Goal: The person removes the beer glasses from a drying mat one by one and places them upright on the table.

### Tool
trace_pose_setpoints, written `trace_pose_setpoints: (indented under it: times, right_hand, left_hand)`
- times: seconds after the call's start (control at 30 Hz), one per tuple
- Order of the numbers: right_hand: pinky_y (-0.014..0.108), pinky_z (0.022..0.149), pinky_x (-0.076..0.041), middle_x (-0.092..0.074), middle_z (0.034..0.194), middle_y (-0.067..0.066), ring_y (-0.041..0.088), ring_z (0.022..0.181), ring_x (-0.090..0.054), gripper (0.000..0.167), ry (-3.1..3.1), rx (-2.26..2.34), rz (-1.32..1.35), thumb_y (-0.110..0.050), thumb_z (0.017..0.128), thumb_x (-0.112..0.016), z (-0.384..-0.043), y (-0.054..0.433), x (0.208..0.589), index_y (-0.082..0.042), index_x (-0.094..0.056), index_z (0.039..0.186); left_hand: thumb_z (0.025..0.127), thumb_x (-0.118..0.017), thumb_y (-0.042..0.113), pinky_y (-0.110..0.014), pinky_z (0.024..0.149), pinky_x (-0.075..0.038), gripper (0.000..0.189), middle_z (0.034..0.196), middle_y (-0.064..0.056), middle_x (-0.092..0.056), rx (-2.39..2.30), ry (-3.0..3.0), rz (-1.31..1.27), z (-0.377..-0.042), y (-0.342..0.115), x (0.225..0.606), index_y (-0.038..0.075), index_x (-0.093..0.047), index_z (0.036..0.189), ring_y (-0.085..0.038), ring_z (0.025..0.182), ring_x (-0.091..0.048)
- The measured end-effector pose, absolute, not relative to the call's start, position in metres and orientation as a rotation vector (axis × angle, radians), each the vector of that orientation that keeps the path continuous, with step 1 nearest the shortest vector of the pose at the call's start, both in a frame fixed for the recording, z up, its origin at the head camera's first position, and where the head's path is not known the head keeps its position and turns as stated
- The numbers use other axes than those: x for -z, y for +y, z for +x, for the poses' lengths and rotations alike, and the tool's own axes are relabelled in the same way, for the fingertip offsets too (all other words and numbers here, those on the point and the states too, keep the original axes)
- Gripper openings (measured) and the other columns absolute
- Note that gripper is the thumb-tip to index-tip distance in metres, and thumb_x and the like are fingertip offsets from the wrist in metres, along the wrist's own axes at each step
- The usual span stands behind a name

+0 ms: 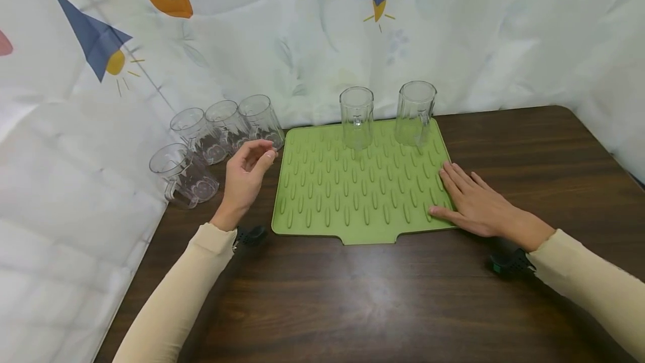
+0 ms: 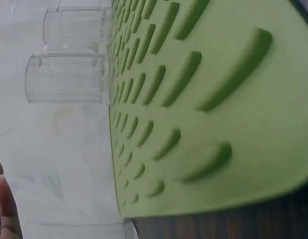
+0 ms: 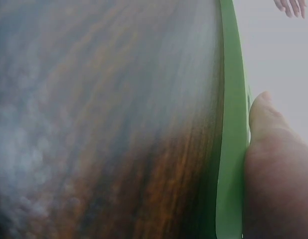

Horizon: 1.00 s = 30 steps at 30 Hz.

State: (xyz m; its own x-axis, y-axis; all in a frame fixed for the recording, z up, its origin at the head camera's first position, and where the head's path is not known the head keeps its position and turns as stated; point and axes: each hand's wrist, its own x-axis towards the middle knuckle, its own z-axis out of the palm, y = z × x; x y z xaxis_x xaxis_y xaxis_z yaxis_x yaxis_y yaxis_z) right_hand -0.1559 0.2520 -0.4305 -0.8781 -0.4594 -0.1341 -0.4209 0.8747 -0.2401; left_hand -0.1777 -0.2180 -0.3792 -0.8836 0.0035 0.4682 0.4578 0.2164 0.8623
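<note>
My left hand [image 1: 246, 178] hovers left of the green drying mat [image 1: 342, 184], its fingers loosely bent with nothing in them. Several clear glass mugs [image 1: 176, 170] stand just beyond and to the left of it. My right hand [image 1: 473, 206] lies flat on the mat's right edge, fingers spread; its thumb [image 3: 268, 149] shows along the mat's rim in the right wrist view. On the back of the mat stand two more glass mugs, one near the middle [image 1: 356, 119] and one at the right [image 1: 415, 113]. Fingertips [image 2: 8, 204] of the left hand appear low in the left wrist view.
The mat lies on a dark wooden table [image 1: 363, 296], its short tab facing me. A white patterned curtain [image 1: 302, 27] hangs behind the table and along its left side. Dark wrist straps [image 1: 252, 235] sit on both arms.
</note>
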Motion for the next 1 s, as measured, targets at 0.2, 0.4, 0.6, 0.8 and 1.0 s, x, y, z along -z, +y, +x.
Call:
trace_pose_setpoints:
  times: [0.2, 0.4, 0.6, 0.8, 1.0]
  right_hand:
    - [0.071, 0.127, -0.010, -0.001, 0.174, 0.023, 0.045, 0.162, -0.005, 0.097, 2.860, 0.293, -0.676, -0.066, 0.103, -0.045, -0.156, 0.252, 0.433, 0.000, -0.008, 0.165]
    - [0.072, 0.127, -0.009, -0.001, 0.175, 0.023, 0.045, 0.162, -0.005, 0.097, 2.866, 0.276, -0.679, -0.066, 0.103, -0.044, -0.157, 0.252, 0.433, 0.000, -0.008, 0.165]
    - [0.070, 0.128, -0.009, 0.001, 0.175, 0.022, 0.044, 0.162, -0.003, 0.097, 2.863, 0.271, -0.677, -0.066, 0.103, -0.044, -0.157, 0.253, 0.433, 0.000, -0.007, 0.165]
    - [0.070, 0.128, -0.008, 0.002, 0.175, 0.022, 0.044, 0.163, -0.002, 0.098, 2.862, 0.278, -0.667, -0.067, 0.103, -0.043, -0.158, 0.254, 0.433, 0.000, -0.007, 0.165]
    - [0.069, 0.128, -0.008, 0.001, 0.175, 0.021, 0.043, 0.163, -0.002, 0.098, 2.863, 0.296, -0.666, -0.066, 0.103, -0.045, -0.158, 0.254, 0.433, -0.001, -0.007, 0.165]
  left_hand:
    - [0.102, -0.061, 0.005, -0.018, 0.097, -0.056, 0.033, 0.111, 0.010, -0.067, 1.753, -2.161, -0.475, -0.187, -0.201, 0.382, -0.008, -0.057, 0.133, -0.003, 0.107, -0.067]
    - [0.103, -0.060, 0.010, -0.020, 0.100, -0.054, 0.033, 0.115, 0.007, -0.065, 1.778, -2.213, -0.499, -0.196, -0.184, 0.383, -0.001, -0.057, 0.135, -0.004, 0.110, -0.065]
    - [0.103, -0.061, 0.012, -0.026, 0.100, -0.053, 0.036, 0.121, -0.013, -0.065, 1.787, -2.213, -0.498, -0.209, -0.167, 0.384, 0.000, -0.055, 0.137, -0.005, 0.110, -0.063]
    - [0.104, -0.060, 0.015, -0.034, 0.107, -0.052, 0.036, 0.132, -0.024, -0.060, 1.820, -2.250, -0.500, -0.223, -0.148, 0.388, 0.001, -0.055, 0.137, -0.013, 0.116, -0.062]
    - [0.104, -0.061, 0.021, -0.041, 0.112, -0.050, 0.040, 0.134, -0.022, -0.061, 1.825, -2.293, -0.466, -0.233, -0.129, 0.391, 0.002, -0.054, 0.139, -0.029, 0.125, -0.061]
